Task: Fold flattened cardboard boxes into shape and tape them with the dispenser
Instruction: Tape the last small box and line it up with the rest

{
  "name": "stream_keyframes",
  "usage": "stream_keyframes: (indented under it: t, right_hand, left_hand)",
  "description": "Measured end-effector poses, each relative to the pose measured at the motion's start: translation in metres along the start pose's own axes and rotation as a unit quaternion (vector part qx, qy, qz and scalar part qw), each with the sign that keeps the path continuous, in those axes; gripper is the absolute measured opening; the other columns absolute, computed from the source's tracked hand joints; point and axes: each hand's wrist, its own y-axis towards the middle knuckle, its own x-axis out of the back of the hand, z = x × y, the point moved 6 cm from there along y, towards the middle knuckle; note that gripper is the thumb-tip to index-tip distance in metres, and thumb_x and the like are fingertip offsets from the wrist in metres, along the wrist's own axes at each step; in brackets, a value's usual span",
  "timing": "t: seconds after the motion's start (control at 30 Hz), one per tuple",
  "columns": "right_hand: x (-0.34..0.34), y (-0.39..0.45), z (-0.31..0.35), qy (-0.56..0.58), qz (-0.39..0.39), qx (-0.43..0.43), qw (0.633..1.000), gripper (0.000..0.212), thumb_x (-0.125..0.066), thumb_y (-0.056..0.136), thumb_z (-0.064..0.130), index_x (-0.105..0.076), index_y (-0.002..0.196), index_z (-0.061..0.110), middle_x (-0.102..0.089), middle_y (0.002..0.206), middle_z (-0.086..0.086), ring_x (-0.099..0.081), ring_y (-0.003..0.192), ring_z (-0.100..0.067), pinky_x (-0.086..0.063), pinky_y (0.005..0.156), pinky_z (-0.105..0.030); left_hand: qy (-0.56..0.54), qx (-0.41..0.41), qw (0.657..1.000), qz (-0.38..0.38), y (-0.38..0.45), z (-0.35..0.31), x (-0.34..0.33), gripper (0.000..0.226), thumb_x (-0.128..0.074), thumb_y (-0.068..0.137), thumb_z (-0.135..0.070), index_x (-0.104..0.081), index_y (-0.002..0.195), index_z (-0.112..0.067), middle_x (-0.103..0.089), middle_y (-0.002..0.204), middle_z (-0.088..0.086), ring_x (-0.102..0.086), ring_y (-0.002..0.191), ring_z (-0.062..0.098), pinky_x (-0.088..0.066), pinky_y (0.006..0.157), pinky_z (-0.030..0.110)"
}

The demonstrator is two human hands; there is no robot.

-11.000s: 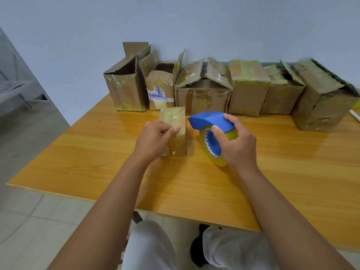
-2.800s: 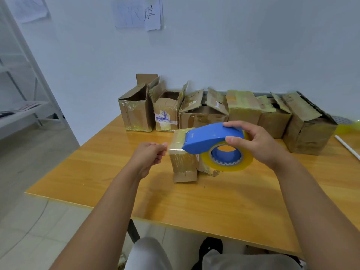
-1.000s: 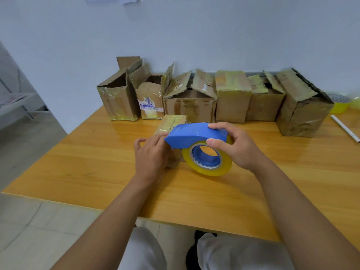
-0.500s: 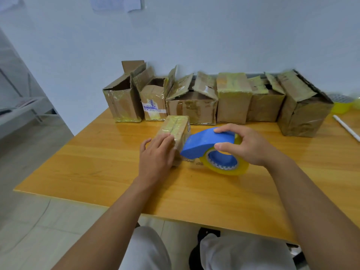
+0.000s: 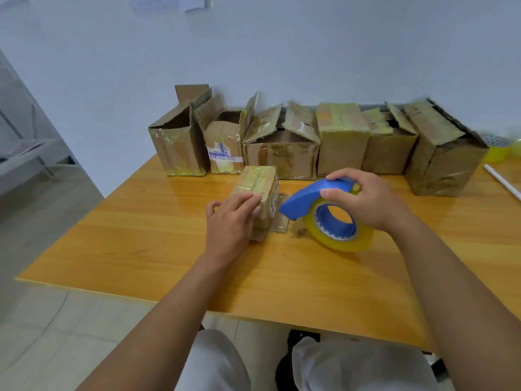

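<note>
- The small cardboard box (image 5: pixel 258 194) is sitting on the wooden table (image 5: pixel 141 235), near its middle and in front of the row at the wall; I am looking down on it from the head view, the only view there is.
- My left hand (image 5: pixel 229 221) is resting against the box's near end, fingers nearly straight and laid flat over the top edge, gripping nothing. I judge I am pressing the tape down and steadying the box so it does not slide.
- My right hand (image 5: pixel 366 197) is curling round the tape dispenser (image 5: pixel 324 210), fingers over its blue guard and thumb on the near side. The blue nose is pointing at the box's right side, just beside it; I cannot tell whether they are touching.
- The yellow roll is standing on edge on the table, probably so the tape can be run straight onto the box.
- A loose flap or cardboard scrap (image 5: pixel 280 221) is lying flat by the box's right foot; which one is hard to say.
- Counting: one small box in hand, one dispenser with one roll, and six larger boxes (image 5: pixel 341 142) lined against the wall, some with flaps standing open.
- Further right, a yellow object (image 5: pixel 497 153) and a white stick (image 5: pixel 501 183) are lying near the table's edge.
</note>
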Motion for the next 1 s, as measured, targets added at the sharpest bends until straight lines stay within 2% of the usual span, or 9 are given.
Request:
stream_keyframes:
  t: [0.17,0.33,0.4,0.5,0.6,0.77,0.93,1.0]
  right_hand:
    - [-0.003,-0.008,-0.006,0.072,-0.160,-0.030,0.984,0.029,-0.068,0.090,0.046,-0.063,0.114,0.031,-0.060,0.105,0.012,-0.057,0.088,-0.009,-0.044,0.069,-0.022]
    - [-0.032,-0.009,-0.002,0.125,-0.223,-0.047,0.966,0.038,-0.067,0.091,0.046,-0.059,0.124,0.029,-0.056,0.106,0.015,-0.057,0.089,-0.008,-0.042,0.065,-0.011]
    - [-0.046,-0.009,0.002,0.131,-0.232,-0.040,0.963,0.041,-0.068,0.091,0.045,-0.057,0.127,0.029,-0.056,0.109,0.014,-0.057,0.091,-0.006,-0.045,0.068,-0.013]
    - [-0.064,-0.008,0.000,0.125,-0.251,-0.038,0.959,0.047,-0.069,0.090,0.045,-0.056,0.131,0.028,-0.055,0.119,0.014,-0.056,0.106,-0.011,-0.049,0.084,-0.027]
    - [-0.072,-0.010,-0.002,0.114,-0.263,-0.031,0.958,0.050,-0.069,0.089,0.045,-0.054,0.133,0.026,-0.053,0.120,0.013,-0.054,0.111,-0.012,-0.047,0.087,-0.028]
    - [-0.076,-0.012,-0.001,0.070,-0.261,-0.001,0.963,0.049,-0.067,0.090,0.046,-0.053,0.133,0.025,-0.053,0.114,0.009,-0.052,0.100,-0.010,-0.043,0.081,-0.026]
    - [-0.078,-0.014,-0.003,0.050,-0.268,0.018,0.962,0.050,-0.066,0.091,0.047,-0.053,0.132,0.022,-0.058,0.114,0.003,-0.057,0.096,-0.017,-0.047,0.077,-0.030]
    - [-0.079,-0.014,-0.004,0.046,-0.270,0.024,0.961,0.051,-0.065,0.091,0.049,-0.053,0.132,0.022,-0.059,0.113,0.001,-0.057,0.093,-0.017,-0.047,0.074,-0.031]
  left_hand:
    - [-0.015,-0.001,1.000,0.018,-0.001,0.000,0.001,0.034,-0.045,0.100,-0.036,-0.065,0.126,-0.027,-0.062,0.124,-0.010,-0.052,0.112,0.009,-0.019,0.090,0.030]
    - [-0.036,0.020,0.998,0.040,-0.001,-0.004,0.005,0.046,-0.039,0.090,-0.037,-0.065,0.127,-0.025,-0.059,0.128,-0.008,-0.052,0.116,0.008,-0.021,0.094,0.033]
    - [-0.043,0.030,0.998,0.042,-0.001,-0.007,0.006,0.053,-0.039,0.084,-0.042,-0.065,0.126,-0.024,-0.059,0.128,-0.006,-0.052,0.118,0.010,-0.020,0.095,0.033]
    - [-0.035,0.058,0.997,0.027,-0.001,-0.011,0.005,0.051,-0.045,0.083,-0.053,-0.067,0.119,-0.024,-0.062,0.122,-0.007,-0.054,0.115,0.011,-0.020,0.093,0.031]
    - [-0.025,0.096,0.995,0.000,0.001,-0.013,0.000,0.044,-0.053,0.085,-0.060,-0.069,0.107,-0.026,-0.063,0.107,-0.010,-0.055,0.104,0.010,-0.024,0.090,0.032]
    - [-0.017,0.106,0.994,-0.035,0.008,-0.016,-0.007,0.020,-0.067,0.086,-0.038,-0.068,0.098,-0.023,-0.063,0.100,-0.006,-0.058,0.097,0.016,-0.023,0.085,0.032]
    - [-0.009,0.048,0.999,-0.016,0.004,-0.004,-0.005,0.021,-0.070,0.089,-0.033,-0.069,0.109,-0.027,-0.065,0.111,-0.008,-0.056,0.103,0.015,-0.017,0.085,0.030]
    - [0.000,0.020,1.000,-0.013,0.006,-0.002,-0.003,0.020,-0.072,0.088,-0.029,-0.071,0.108,-0.027,-0.067,0.108,-0.008,-0.057,0.100,0.016,-0.015,0.082,0.030]
